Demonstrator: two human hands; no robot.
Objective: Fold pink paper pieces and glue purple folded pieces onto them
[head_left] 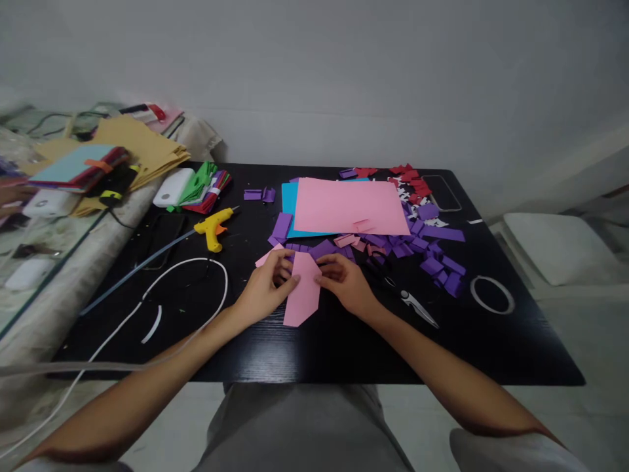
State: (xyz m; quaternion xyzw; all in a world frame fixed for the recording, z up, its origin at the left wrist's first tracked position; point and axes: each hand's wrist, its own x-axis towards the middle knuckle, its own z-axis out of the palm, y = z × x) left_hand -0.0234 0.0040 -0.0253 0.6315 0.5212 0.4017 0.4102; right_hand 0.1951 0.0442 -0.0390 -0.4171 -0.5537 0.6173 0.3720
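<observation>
A pink paper piece (303,295) with slanted corners on its right side is held between both hands, just above the black table. My left hand (269,282) pinches its left edge with thumb and fingers. On the opposite edge, my right hand (346,282) grips it the same way. Behind the hands lies a large pink paper sheet (351,203) on top of a blue sheet (289,200). Folded purple paper pieces (449,269) are scattered around these sheets. Scissors (417,307) rest on the table to the right of my right hand.
A yellow glue gun (214,227) with a blue stick stands left of my hands. A white cable (152,288) loops over the table's left part. Red paper pieces (417,187) lie at the back right, and a tape ring (492,295) near the right edge. Paper bundles (199,183) sit back left.
</observation>
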